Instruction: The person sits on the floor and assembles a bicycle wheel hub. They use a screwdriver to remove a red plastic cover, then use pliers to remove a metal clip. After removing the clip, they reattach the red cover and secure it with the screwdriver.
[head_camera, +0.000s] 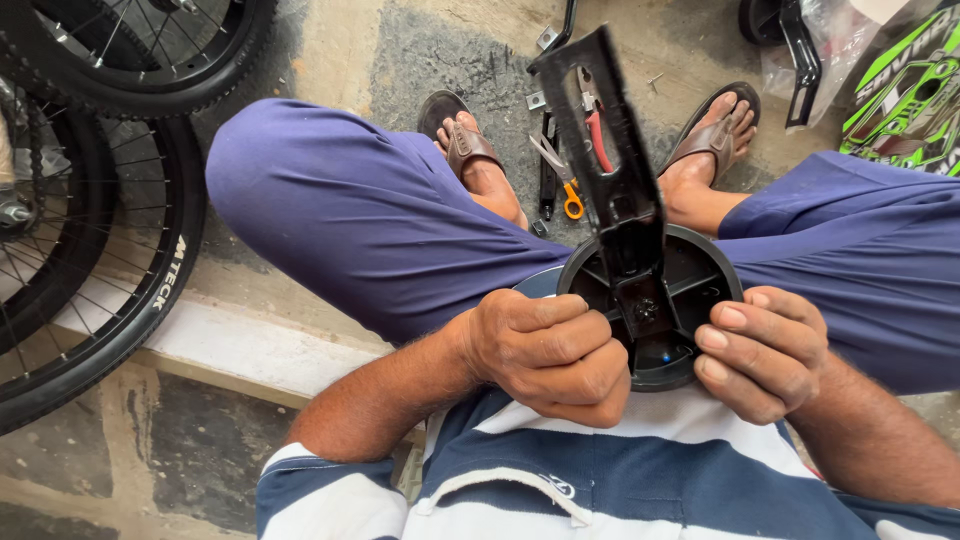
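Gripping black wheel (690, 275) rim: left hand (550, 352), right hand (765, 350).

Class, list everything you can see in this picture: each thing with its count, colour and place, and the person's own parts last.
Small black plastic wheel with bracket: one, black, held at the lap.
Bicycle wheels with spokes: at least two, black tyres, left.
Pliers: one, red handles, floor between the feet.
Orange-handled tool: one, floor.
Green printed bicycle part: one, top right.
Sandals: two, brown, on the feet.
Trousers: blue.
Left hand: grips wheel rim.
Right hand: grips wheel rim.
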